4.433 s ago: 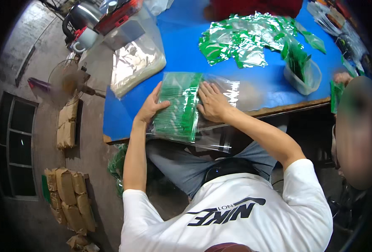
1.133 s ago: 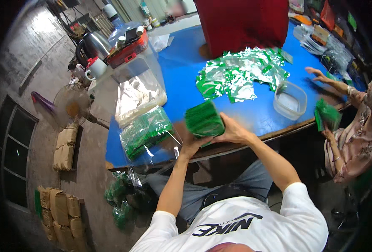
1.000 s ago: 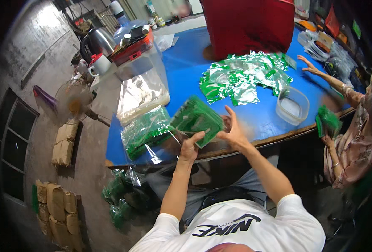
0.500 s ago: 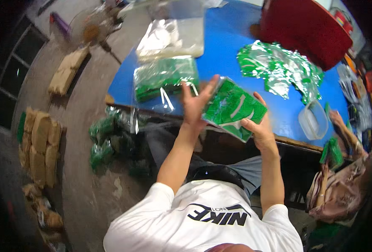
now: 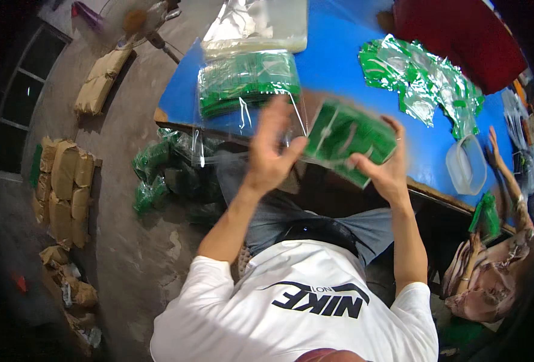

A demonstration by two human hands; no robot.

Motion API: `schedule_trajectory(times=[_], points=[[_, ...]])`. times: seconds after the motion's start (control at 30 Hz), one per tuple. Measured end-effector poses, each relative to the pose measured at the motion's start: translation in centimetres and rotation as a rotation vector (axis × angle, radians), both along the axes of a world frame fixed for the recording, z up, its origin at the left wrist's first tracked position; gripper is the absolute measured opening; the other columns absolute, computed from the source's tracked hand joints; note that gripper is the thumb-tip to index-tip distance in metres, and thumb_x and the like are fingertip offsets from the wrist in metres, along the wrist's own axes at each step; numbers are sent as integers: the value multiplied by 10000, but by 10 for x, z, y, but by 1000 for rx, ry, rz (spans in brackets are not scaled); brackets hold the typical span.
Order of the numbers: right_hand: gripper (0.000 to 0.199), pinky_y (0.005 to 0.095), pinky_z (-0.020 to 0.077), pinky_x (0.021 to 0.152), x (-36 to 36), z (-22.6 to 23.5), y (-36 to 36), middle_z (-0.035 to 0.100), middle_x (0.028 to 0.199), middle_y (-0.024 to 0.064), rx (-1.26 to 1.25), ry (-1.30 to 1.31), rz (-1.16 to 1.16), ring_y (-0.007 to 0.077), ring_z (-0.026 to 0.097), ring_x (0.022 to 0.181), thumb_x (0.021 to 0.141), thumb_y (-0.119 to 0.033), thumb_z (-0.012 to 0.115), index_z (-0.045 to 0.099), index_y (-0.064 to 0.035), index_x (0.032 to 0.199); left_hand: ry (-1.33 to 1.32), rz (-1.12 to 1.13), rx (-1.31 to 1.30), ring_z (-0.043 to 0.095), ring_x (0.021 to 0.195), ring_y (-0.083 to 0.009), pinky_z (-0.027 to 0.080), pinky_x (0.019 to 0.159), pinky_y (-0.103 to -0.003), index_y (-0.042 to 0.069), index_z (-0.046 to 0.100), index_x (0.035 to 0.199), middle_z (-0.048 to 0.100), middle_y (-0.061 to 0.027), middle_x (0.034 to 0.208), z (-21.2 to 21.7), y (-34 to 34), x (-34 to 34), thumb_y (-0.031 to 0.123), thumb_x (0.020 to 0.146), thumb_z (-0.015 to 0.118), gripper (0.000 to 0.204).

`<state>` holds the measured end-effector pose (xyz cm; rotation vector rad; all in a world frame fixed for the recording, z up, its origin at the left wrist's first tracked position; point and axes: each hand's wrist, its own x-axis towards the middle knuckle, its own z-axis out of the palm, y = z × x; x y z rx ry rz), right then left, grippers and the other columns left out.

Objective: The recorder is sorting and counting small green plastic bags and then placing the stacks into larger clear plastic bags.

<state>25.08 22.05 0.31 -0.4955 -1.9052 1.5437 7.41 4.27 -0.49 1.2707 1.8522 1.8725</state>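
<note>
My right hand [image 5: 387, 166] grips a stack of flat green packets [image 5: 348, 136] by its right side, thumb on top and fingers behind. The stack is tilted above the table's near edge and somewhat blurred. Just left of it, my left hand [image 5: 270, 151] is raised with its fingers apart and nothing in them. Beyond that hand, a clear plastic bag [image 5: 249, 123] filled with rows of green packets [image 5: 249, 75] lies on the blue table [image 5: 333, 48]. Its loose open end hangs over the edge.
Flat clear bags [image 5: 255, 27] lie behind the filled one. Loose green packets [image 5: 424, 75] spread near a red bin [image 5: 460, 42]. At right, a co-worker's hand [image 5: 494, 148] is by a clear tub [image 5: 466, 166]. Green bundles [image 5: 152, 169] and brown paper packages [image 5: 65, 181] sit on the floor.
My left hand has come away from the green stack and moved left and down. My right hand keeps the stack, shifted slightly right. The co-worker's hand has moved up beside the tub.
</note>
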Motion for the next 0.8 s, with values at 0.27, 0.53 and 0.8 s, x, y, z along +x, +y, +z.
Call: schedule_trajectory(times=[0.27,0.53,0.8], points=[[958,415,500,915,-2,-48,48,549,1236,204,637,-78,-471,328,594,1115,703,-183,900,297,-83,1441,1002,438,-526,265,1443,-402,219,1186,-542,115,498,1400,361,-171,1495,-41,-46,-68,0,732,654,696],[959,421,536,856,15,-54,65,573,1210,230,614,-80,-465,345,641,1045,717,-191,892,274,-102,1445,1121,537,-338,613,861,-260,492,724,-383,108,733,1040,585,-64,928,-32,-64,-103,36,785,737,264],[821,341,521,930,-5,1,51,571,1217,148,-408,305,-153,226,616,1077,806,-218,819,327,2,1426,868,224,-312,616,658,-267,494,599,-375,50,738,975,587,-105,774,2,-15,-56,54,826,738,149]])
